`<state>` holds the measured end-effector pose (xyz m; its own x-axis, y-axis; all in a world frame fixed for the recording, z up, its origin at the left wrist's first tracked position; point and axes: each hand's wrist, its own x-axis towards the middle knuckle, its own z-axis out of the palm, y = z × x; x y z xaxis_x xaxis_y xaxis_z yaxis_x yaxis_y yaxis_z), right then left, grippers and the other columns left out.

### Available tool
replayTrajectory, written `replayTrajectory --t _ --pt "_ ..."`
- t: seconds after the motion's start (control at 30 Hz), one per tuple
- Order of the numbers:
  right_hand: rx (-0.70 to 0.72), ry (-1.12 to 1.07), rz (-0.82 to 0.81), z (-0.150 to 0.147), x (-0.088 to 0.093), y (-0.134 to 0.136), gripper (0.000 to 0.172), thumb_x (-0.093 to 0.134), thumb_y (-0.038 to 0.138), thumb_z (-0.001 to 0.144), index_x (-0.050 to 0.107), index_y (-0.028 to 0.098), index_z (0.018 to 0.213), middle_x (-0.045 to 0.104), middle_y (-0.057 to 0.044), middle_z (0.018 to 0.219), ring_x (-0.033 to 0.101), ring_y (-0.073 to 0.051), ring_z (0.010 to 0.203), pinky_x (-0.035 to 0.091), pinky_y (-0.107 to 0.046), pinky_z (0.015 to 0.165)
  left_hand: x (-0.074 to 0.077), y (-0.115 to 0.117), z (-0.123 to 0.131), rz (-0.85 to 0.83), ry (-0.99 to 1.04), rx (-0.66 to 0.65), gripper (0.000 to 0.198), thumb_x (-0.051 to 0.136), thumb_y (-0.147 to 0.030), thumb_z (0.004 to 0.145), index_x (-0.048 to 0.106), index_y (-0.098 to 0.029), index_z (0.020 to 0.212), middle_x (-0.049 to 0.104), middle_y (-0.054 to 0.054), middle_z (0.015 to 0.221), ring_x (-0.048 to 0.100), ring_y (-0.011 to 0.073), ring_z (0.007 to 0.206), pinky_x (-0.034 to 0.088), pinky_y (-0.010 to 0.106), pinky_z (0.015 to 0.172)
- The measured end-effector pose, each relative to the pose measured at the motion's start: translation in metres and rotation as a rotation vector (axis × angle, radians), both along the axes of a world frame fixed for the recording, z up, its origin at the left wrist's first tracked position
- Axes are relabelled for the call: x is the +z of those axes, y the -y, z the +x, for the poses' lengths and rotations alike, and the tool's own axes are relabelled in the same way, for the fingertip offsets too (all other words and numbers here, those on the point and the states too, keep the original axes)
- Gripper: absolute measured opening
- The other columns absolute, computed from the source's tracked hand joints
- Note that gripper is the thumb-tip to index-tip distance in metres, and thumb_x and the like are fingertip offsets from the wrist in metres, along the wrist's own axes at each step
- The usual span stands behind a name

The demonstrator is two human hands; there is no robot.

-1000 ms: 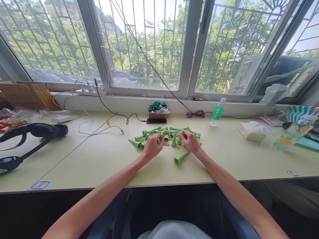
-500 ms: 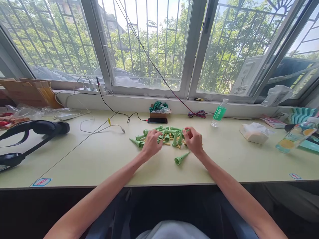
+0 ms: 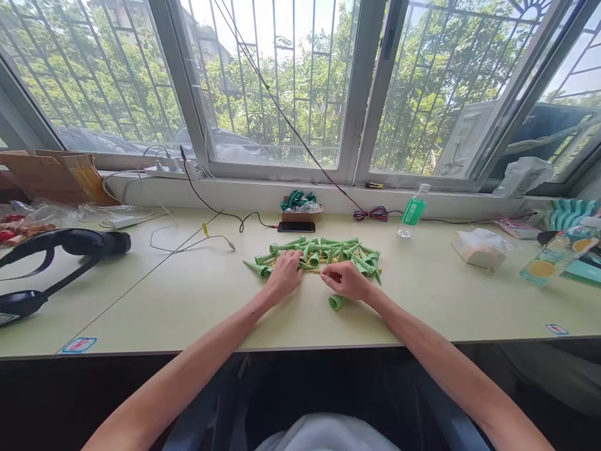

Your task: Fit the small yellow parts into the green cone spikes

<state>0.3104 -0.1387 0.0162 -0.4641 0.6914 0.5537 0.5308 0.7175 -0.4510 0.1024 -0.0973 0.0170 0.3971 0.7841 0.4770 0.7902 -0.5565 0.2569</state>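
A pile of green plastic cone-shaped spikes (image 3: 370,250) with short tan sticks lies on the table in front of me. My left hand (image 3: 285,273) is at the pile's near left, its fingers curled over a green cone spike whose thin end shows at the fingertips. Close by on the right, my right hand (image 3: 346,280) pinches the end of a tan stick (image 3: 313,270) low over the table. Beneath the right hand lies a single cone spike (image 3: 335,302), its open mouth toward me and its tip hidden. A few spikes stand upright behind the right hand.
Behind the pile are a black phone (image 3: 296,227) on a cable and a small box (image 3: 300,216) with green wrapping. A water bottle (image 3: 413,213) and tissue pack (image 3: 479,248) stand to the right. Black headphones (image 3: 70,244) lie left; loose cables cross the table (image 3: 197,300).
My right hand has moved left and down from the pile's right side, closing on a tan stick and covering the lone spike's tip. My left hand has barely shifted.
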Motion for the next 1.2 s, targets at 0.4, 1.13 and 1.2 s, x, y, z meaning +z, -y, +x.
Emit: replayTrajectory --t 0.4,1.13,1.2 --pt "-0.004 0.023 -0.029 0.001 0.001 0.0 0.017 0.052 0.021 0.086 0.062 0.015 0.074 0.045 0.005 0.052 0.036 -0.007 0.048 0.032 -0.02 0.053 0.002 0.001 0.0 0.001 0.006 -0.002 0.015 0.058 -0.01 0.077 0.056 -0.017 0.091 0.059 0.01 0.092 0.051 0.0285 0.094 0.045 0.039 0.079" --pt "-0.072 0.069 0.066 0.001 -0.004 -0.005 0.013 0.052 0.014 0.086 0.063 0.016 0.08 0.058 0.0 0.065 0.049 -0.01 0.058 0.039 -0.022 0.061 0.011 -0.007 -0.007 0.262 0.194 -0.136 0.03 0.044 -0.007 0.088 0.065 -0.018 0.069 0.067 0.007 0.08 0.058 0.0213 0.078 0.048 0.034 0.07" --pt "-0.084 0.068 0.104 0.0 -0.006 -0.006 0.014 0.052 0.013 0.087 0.066 0.016 0.087 0.062 -0.002 0.072 0.05 -0.011 0.059 0.041 -0.023 0.064 0.014 -0.005 -0.007 0.32 0.239 -0.159 0.028 0.045 -0.01 0.09 0.066 -0.018 0.075 0.068 0.007 0.085 0.059 0.021 0.081 0.049 0.034 0.072"
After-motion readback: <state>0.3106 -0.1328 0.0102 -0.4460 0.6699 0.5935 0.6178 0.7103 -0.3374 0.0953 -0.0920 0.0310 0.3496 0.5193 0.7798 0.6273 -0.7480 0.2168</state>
